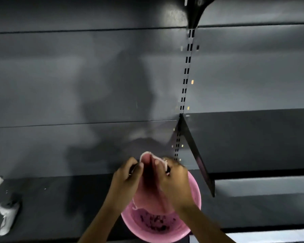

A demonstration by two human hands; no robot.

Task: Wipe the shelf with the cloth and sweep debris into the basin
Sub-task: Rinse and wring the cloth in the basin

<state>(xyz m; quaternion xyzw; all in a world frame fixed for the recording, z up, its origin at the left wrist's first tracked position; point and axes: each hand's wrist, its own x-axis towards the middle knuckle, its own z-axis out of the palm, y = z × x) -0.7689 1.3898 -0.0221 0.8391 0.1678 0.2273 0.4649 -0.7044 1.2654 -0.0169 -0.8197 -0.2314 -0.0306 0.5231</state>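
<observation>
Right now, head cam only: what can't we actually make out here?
- Basin: far half hidden by the cloth and both hands; near rim cut by the bottom edge.
- Debris in the basin: dark specks, too blurred to identify.
- Left hand and right hand: fingertips buried in cloth folds.
- White object lower left on the shelf: motion-blurred, unidentifiable.

Two hands, the left (128, 174) and the right (174, 178), are in view. There is one pink cloth (151, 190) and one pink basin (194, 193). One white spray bottle (7, 216) lies at the shelf's (60, 199) left edge. Two dark brackets show, one lower (195, 151) and one upper (195, 13), along one slotted upright (185, 79).
</observation>
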